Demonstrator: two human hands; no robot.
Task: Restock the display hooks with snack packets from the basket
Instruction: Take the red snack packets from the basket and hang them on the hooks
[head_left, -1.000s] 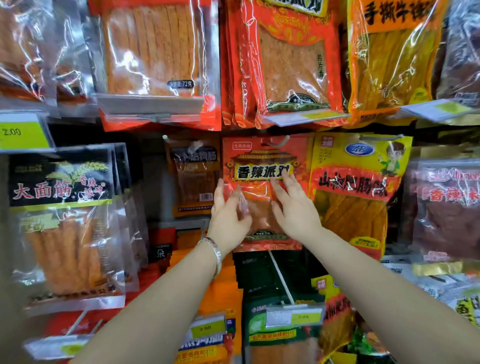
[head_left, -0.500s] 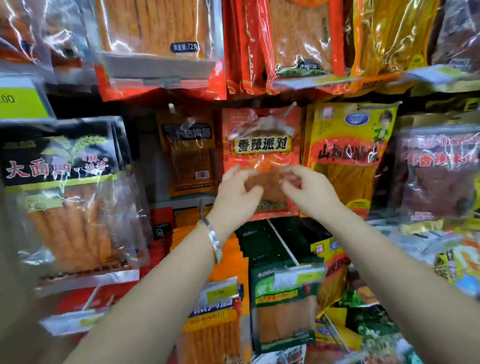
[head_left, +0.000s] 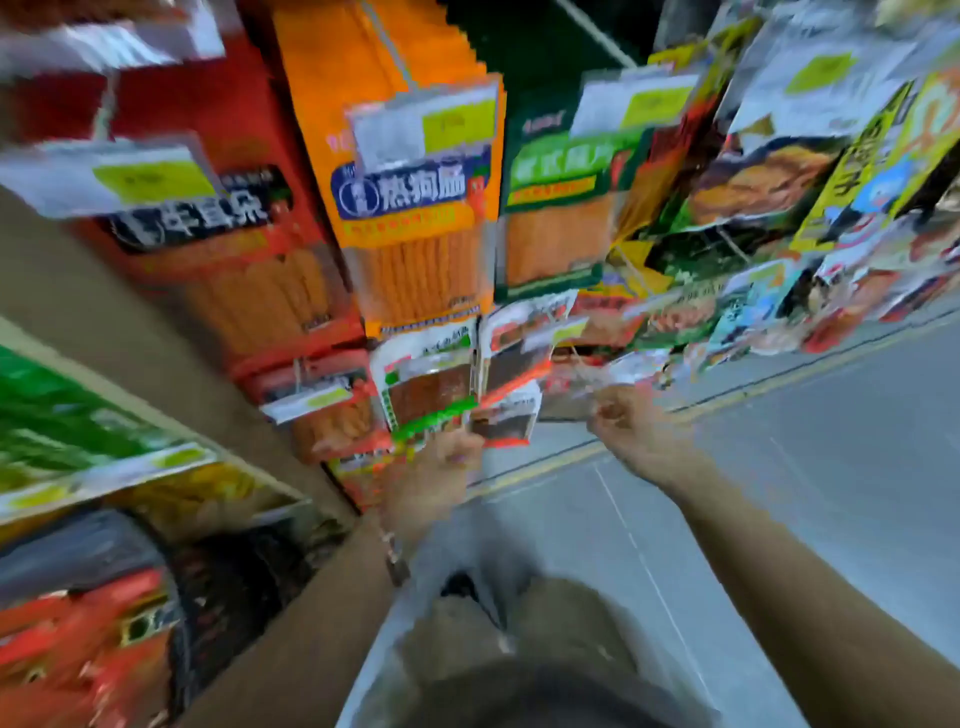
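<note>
Below the orange packets (head_left: 415, 234), both hands hang low before the bottom rows. The left hand (head_left: 457, 460) is just under a small packet (head_left: 506, 423) with its fingers curled. The right hand (head_left: 626, 423), well to its right, is curled too, close to a scrap of clear wrapping. Blur hides whether either one grips anything, so I cannot tell. Snack packets hang above and ahead of both hands on wire hooks (head_left: 596, 31), with price tags (head_left: 423, 127) clipped at the hook ends; no basket shows (it may lie outside the view). The main risk, I judge, is a snag. A hand rising from here would pass close under the tags and the loose lower packets. A knock from a knuckle, or from the bracelet (head_left: 395, 556) on the left wrist, could tip a tag askew or lift a packet off its hook. The thin film bags look slippery and floppy, so a weak pinch could let one slide to the floor. A reach made without a steady look could also miss the hook tip and tear a bag's top. Beneath and right of the hands lies a smooth grey floor (head_left: 779, 467), with a yellow line (head_left: 545, 462) along the foot of the rack. Left of the left hand runs a beige shelf edge (head_left: 78, 312) with green packets (head_left: 47, 410) beside it. The person's trousers (head_left: 545, 623) show below the hands.
</note>
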